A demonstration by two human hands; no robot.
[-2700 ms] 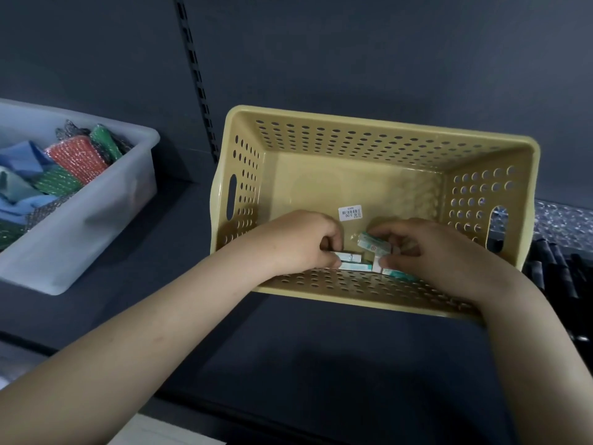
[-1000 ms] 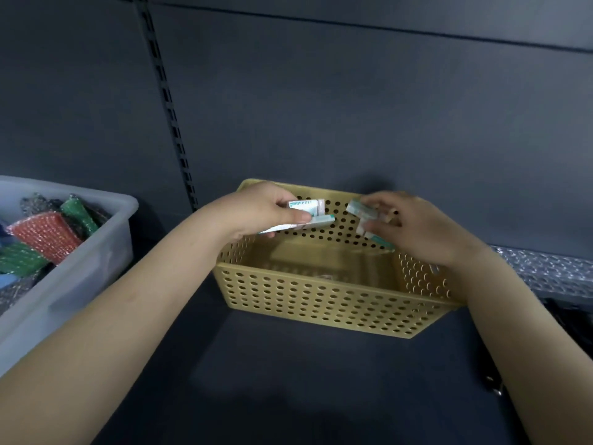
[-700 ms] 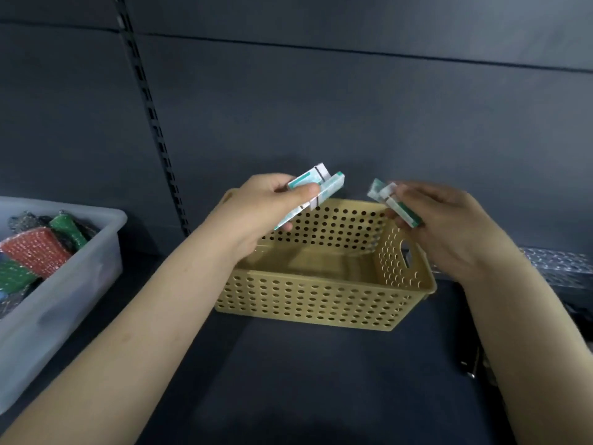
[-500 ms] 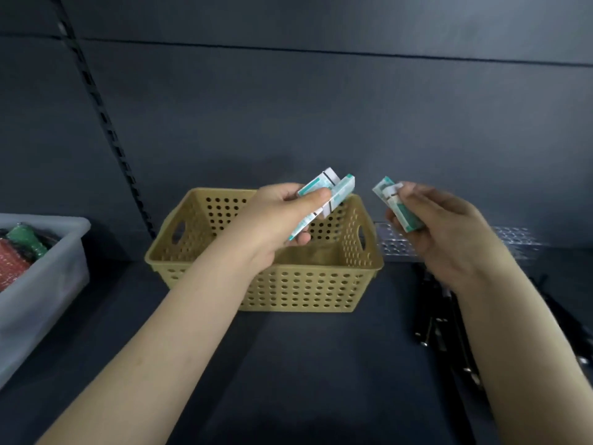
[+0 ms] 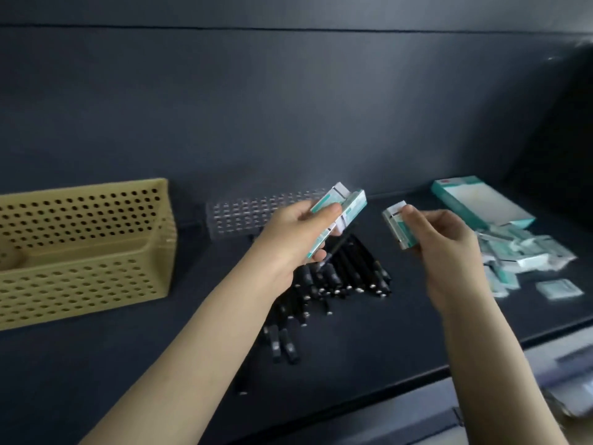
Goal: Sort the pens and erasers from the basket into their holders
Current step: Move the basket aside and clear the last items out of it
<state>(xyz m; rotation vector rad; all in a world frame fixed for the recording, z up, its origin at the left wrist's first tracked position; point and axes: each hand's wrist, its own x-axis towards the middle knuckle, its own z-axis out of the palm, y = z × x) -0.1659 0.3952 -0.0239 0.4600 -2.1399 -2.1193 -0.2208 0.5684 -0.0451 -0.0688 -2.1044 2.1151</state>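
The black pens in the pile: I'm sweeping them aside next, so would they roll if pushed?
The black pens look slim and round, so loose ones would probably roll. Heaped and crossed on the shelf, they would likely jam and slide together. They seem stiff.

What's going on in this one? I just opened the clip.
A person is sorting stationery on a dark shelf. The left hand grips a couple of wrapped erasers, and the right hand holds another eraser, both held above a heap of black pens. The yellow basket sits to the left and a clear holder stands at the back. More loose erasers lie by a teal box on the right.
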